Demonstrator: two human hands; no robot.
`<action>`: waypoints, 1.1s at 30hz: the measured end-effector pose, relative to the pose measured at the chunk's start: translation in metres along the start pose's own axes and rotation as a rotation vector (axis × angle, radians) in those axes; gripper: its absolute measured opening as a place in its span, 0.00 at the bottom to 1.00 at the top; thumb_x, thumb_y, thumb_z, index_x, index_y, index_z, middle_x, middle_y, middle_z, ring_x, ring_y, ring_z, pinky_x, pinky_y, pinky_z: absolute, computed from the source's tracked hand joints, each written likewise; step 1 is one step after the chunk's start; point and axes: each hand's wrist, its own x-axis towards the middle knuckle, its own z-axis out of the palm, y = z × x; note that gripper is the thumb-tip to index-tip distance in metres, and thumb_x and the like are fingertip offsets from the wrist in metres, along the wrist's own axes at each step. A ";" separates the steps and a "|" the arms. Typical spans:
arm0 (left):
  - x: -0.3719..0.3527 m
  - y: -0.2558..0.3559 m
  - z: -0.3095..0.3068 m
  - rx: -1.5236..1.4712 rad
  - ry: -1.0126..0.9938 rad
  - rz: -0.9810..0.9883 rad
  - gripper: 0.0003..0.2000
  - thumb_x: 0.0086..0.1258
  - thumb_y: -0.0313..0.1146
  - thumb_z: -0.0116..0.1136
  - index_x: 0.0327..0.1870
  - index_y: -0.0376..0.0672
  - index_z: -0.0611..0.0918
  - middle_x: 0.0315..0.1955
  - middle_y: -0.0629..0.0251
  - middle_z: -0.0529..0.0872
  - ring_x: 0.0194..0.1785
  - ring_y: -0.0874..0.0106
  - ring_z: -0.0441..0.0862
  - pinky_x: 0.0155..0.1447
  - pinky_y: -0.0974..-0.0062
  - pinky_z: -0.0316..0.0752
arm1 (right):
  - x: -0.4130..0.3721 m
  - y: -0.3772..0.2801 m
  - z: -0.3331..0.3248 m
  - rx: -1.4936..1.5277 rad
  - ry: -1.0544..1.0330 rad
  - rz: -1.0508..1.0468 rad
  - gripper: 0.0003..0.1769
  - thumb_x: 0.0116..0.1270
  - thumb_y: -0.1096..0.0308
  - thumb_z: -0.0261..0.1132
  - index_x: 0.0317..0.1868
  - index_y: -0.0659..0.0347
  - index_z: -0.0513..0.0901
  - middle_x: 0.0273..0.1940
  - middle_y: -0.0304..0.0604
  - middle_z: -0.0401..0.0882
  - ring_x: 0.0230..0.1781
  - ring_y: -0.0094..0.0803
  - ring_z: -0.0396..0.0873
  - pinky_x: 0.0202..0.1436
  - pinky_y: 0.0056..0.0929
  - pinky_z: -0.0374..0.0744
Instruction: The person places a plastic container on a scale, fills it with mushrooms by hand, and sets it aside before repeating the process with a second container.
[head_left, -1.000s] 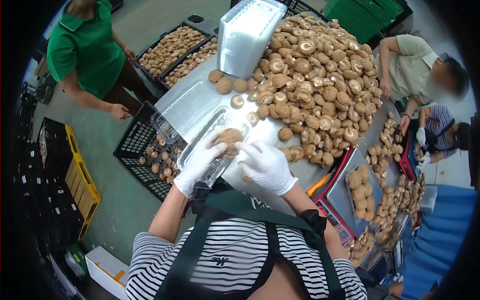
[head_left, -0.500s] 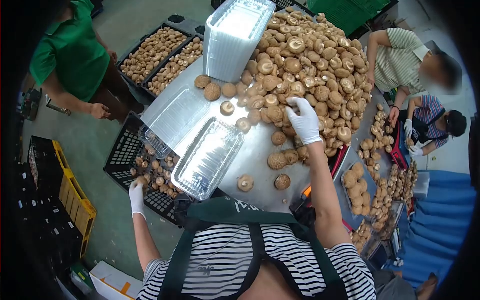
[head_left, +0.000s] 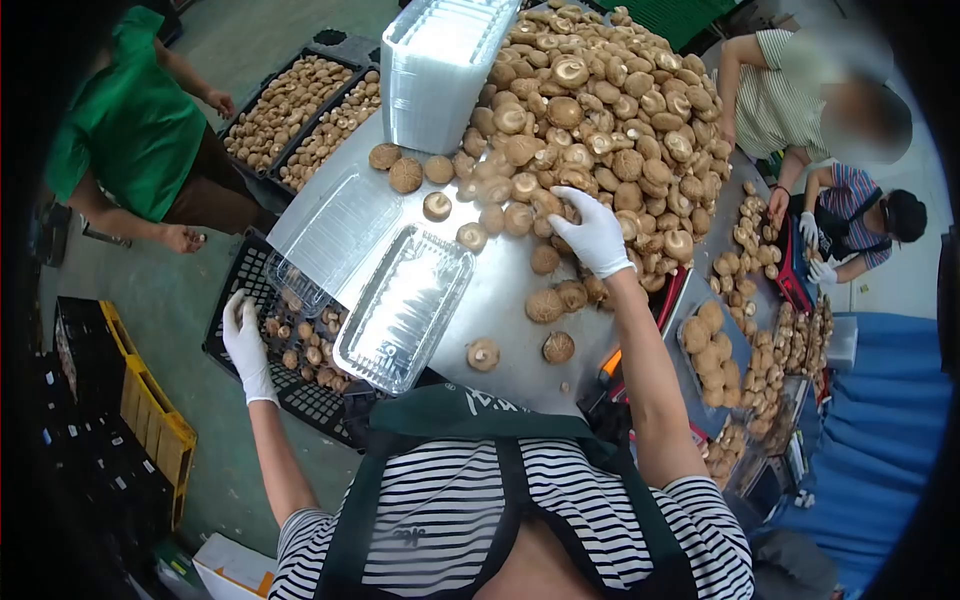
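Observation:
My right hand (head_left: 594, 234), in a white glove, reaches to the near edge of a large heap of shiitake mushrooms (head_left: 640, 130). Its thumb and fingers are apart beside a brown mushroom (head_left: 546, 202), with no grip on it visible. My left hand (head_left: 247, 348), also gloved, hovers over the left side of a black slatted crate (head_left: 238, 290); its fingers are extended and nothing shows in them. Small mushrooms (head_left: 312, 355) lie in that crate. On the metal table before me sits a clear plastic tray (head_left: 405, 310) with no mushrooms in it.
A tall stack of clear trays (head_left: 430, 95) stands at the table's back. Loose mushrooms (head_left: 483, 353) dot the tabletop (head_left: 500, 300). A filled tray (head_left: 711, 355) is at right. A person in green (head_left: 140, 130) stands left; two others work at right. Crates of mushrooms (head_left: 295, 105) stand behind.
My left hand has moved up and left, away from a mushroom in the crate, and its fingers have straightened. At the heap's edge my right hand has shifted slightly with fingers spread.

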 end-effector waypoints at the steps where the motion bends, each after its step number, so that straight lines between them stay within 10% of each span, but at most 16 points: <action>1: -0.002 0.022 0.015 -0.022 -0.023 0.081 0.14 0.74 0.31 0.56 0.57 0.37 0.80 0.44 0.66 0.84 0.44 0.78 0.79 0.49 0.81 0.74 | -0.007 -0.008 -0.009 0.176 -0.037 0.131 0.23 0.65 0.61 0.66 0.61 0.56 0.79 0.40 0.38 0.84 0.35 0.25 0.81 0.40 0.26 0.79; 4: -0.027 0.097 0.078 -0.116 -0.338 0.138 0.13 0.74 0.30 0.56 0.56 0.36 0.80 0.44 0.66 0.84 0.44 0.78 0.80 0.50 0.80 0.75 | -0.031 -0.016 -0.022 1.059 -0.081 0.401 0.21 0.71 0.64 0.63 0.62 0.62 0.78 0.38 0.32 0.81 0.32 0.14 0.75 0.34 0.16 0.72; 8: -0.067 0.161 0.148 -0.204 -0.798 0.138 0.15 0.74 0.30 0.56 0.58 0.37 0.79 0.46 0.65 0.84 0.50 0.76 0.81 0.58 0.78 0.74 | -0.060 -0.032 -0.029 1.121 -0.036 0.384 0.21 0.72 0.64 0.62 0.62 0.63 0.77 0.39 0.32 0.81 0.34 0.15 0.75 0.35 0.16 0.72; 17: -0.035 0.161 0.287 0.416 -0.684 0.737 0.20 0.67 0.38 0.61 0.58 0.45 0.79 0.49 0.56 0.82 0.48 0.59 0.83 0.53 0.65 0.78 | -0.066 -0.023 0.025 -0.417 0.148 -0.298 0.21 0.57 0.63 0.68 0.53 0.52 0.79 0.46 0.41 0.82 0.41 0.40 0.81 0.43 0.35 0.80; 24: -0.021 0.156 0.319 0.505 -0.650 0.779 0.16 0.68 0.41 0.60 0.52 0.43 0.80 0.45 0.58 0.83 0.48 0.59 0.83 0.50 0.62 0.78 | -0.076 -0.011 0.052 -0.243 -0.010 -0.230 0.21 0.58 0.62 0.68 0.52 0.53 0.78 0.52 0.45 0.78 0.47 0.45 0.79 0.50 0.40 0.79; 27: -0.019 0.164 0.303 -0.216 -1.044 -0.045 0.15 0.72 0.38 0.58 0.53 0.40 0.80 0.45 0.63 0.85 0.46 0.69 0.83 0.47 0.70 0.78 | -0.074 -0.018 0.019 0.000 0.042 -0.140 0.24 0.60 0.64 0.68 0.56 0.58 0.77 0.54 0.48 0.77 0.51 0.45 0.79 0.56 0.37 0.78; 33: -0.081 0.190 0.256 -1.131 -1.565 -0.620 0.19 0.73 0.29 0.55 0.64 0.36 0.72 0.54 0.56 0.82 0.47 0.70 0.84 0.48 0.73 0.83 | -0.061 -0.064 -0.030 0.364 0.172 -0.141 0.35 0.57 0.68 0.73 0.66 0.60 0.70 0.57 0.49 0.76 0.55 0.38 0.78 0.59 0.34 0.76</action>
